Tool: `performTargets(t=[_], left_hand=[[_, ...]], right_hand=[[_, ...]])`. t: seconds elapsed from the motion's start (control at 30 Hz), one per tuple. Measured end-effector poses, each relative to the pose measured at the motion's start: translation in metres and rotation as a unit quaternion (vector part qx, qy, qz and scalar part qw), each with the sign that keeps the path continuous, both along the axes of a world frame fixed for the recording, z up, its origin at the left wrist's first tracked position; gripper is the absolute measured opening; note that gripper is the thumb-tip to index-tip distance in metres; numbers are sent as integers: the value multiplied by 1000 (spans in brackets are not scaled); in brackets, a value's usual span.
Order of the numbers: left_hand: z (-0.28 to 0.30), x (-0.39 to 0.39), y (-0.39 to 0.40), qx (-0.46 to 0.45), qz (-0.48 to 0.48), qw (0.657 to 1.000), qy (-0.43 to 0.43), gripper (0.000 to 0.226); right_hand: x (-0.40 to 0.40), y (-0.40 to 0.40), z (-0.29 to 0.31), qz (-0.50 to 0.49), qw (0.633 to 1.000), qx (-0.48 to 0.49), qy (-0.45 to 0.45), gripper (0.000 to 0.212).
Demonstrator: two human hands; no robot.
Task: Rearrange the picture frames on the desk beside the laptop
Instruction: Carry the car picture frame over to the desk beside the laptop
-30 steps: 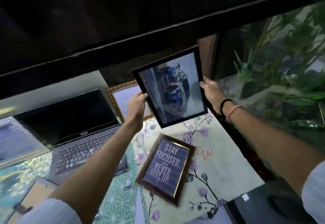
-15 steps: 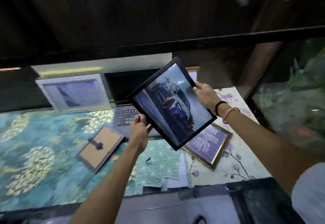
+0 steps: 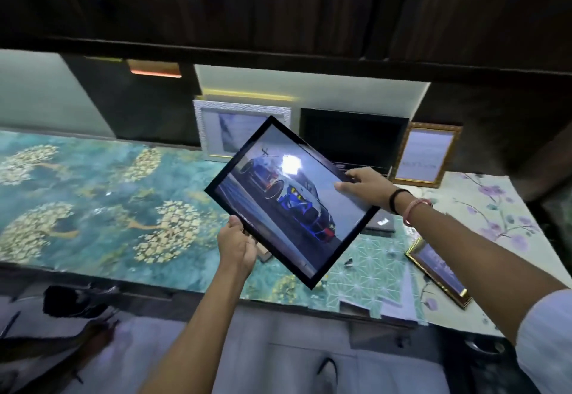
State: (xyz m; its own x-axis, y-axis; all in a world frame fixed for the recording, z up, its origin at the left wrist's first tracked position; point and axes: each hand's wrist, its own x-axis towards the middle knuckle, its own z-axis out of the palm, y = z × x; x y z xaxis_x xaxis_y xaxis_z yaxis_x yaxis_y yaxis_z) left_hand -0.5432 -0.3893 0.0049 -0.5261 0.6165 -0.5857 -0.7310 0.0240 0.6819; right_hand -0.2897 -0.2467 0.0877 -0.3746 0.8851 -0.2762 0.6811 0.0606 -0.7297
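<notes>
I hold a black-framed car picture tilted in the air above the desk, in front of the laptop. My left hand grips its lower left edge and my right hand grips its right edge. A white-framed picture leans against the back wall left of the laptop. A gold-framed picture leans at the laptop's right. A dark gold-edged quote frame lies flat at the right. Part of the laptop is hidden behind the held frame.
The desk surface carries a teal pattern with gold tree shapes on the left and a pale floral sheet on the right. A dark overhead cabinet hangs low above. The desk's front edge runs below my forearms.
The view has swung left and pulled back, showing more of the teal desk. The black frame has come lower and leftward, rotating more diagonal. Both hands keep their grip.
</notes>
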Motion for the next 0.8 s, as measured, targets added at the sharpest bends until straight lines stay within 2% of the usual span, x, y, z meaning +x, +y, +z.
performTargets(t=[0.1, 0.27, 0.4, 0.5, 0.57, 0.63, 0.73, 0.8], left_hand=[[-17, -30, -13, -9, -2, 1000, -23, 28], [-32, -79, -28, 16, -17, 999, -46, 25], [-40, -130, -23, -19, -29, 998, -46, 40], [-54, -165, -12, -43, 2, 997, -65, 23], [-62, -183, -4, -56, 23, 996, -64, 18], [-68, -191, 8, -57, 42, 995, -68, 21], [-85, -206, 26, -69, 56, 993, -76, 22], [-98, -215, 40, -75, 53, 993, -80, 18]], right_hand=[[-31, 10, -14, 18, 1000, -11, 8, 55], [-82, 45, -42, 78, 997, -10, -19, 29], [-119, 79, -58, 159, 983, -27, -91, 32], [-147, 103, -72, 178, 978, -57, -91, 36], [-163, 115, -83, 122, 989, -62, -50, 40], [-171, 118, -95, 3, 993, -117, 31, 29], [-183, 113, -113, -112, 942, -289, 131, 13], [-192, 115, -133, -163, 929, -301, 142, 9]])
